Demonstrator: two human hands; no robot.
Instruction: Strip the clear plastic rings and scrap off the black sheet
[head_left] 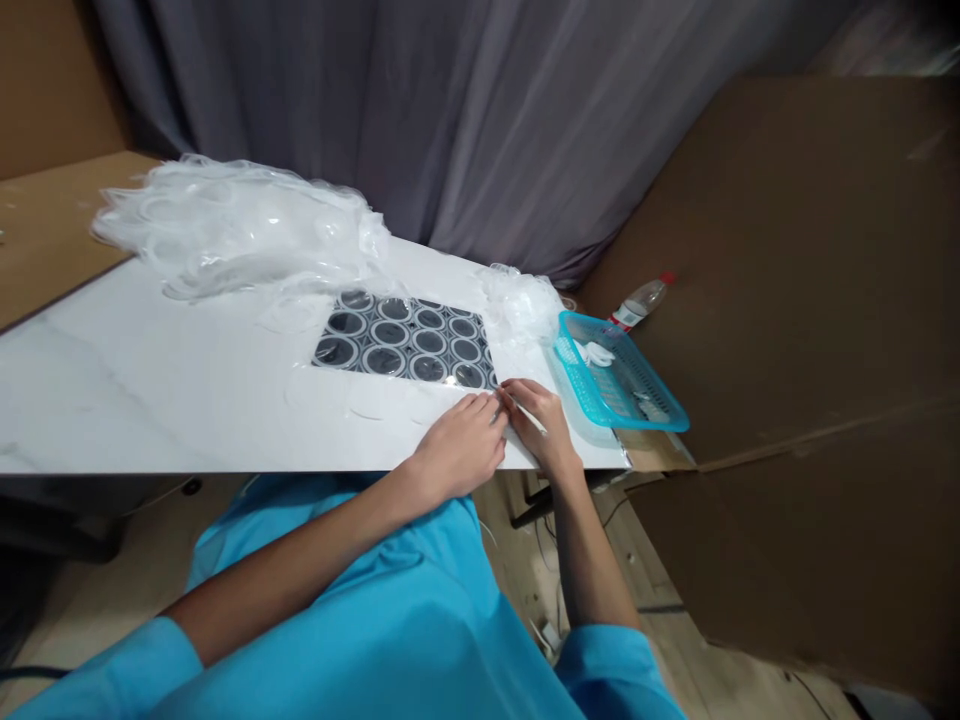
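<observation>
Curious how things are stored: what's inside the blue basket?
The blue plastic basket holds white pieces and, at its near end, pale indistinct items; whatever lies beneath them is hidden.

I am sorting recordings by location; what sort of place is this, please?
Probably an indoor workstation: a white marbled tabletop bears a heap of translucent, plastic-looking pieces, a grey fabric curtain hangs behind, and a flat brown panel stands at the right.

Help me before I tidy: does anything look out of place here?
Possibly the red-capped bottle, appearing tilted beyond the blue basket. Also, a thin curved strip lies on the white table, apart from the larger plastic pile.
</observation>
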